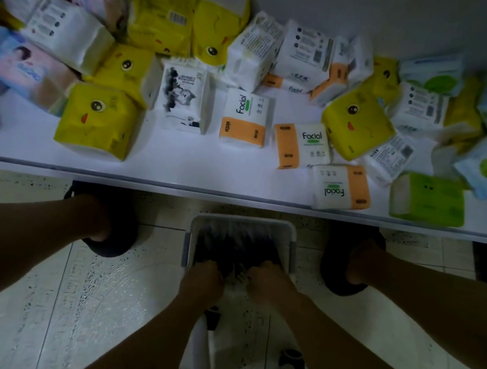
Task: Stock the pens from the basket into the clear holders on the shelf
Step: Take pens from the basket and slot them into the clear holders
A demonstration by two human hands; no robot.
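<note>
Basket [244,224] of pens [236,246] sits directly beneath both hands [203,282] [268,286].

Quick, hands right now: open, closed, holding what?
Left hand: fingers among pens in basket; cannot tell.
Right hand: same, cannot tell.

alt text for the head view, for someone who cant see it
A person's left hand and right hand reach into a pale basket of dark, blurred pens on the tiled floor. Beyond it, a white shelf holds scattered tissue packs; whether the hands grip pens is unclear.
</note>
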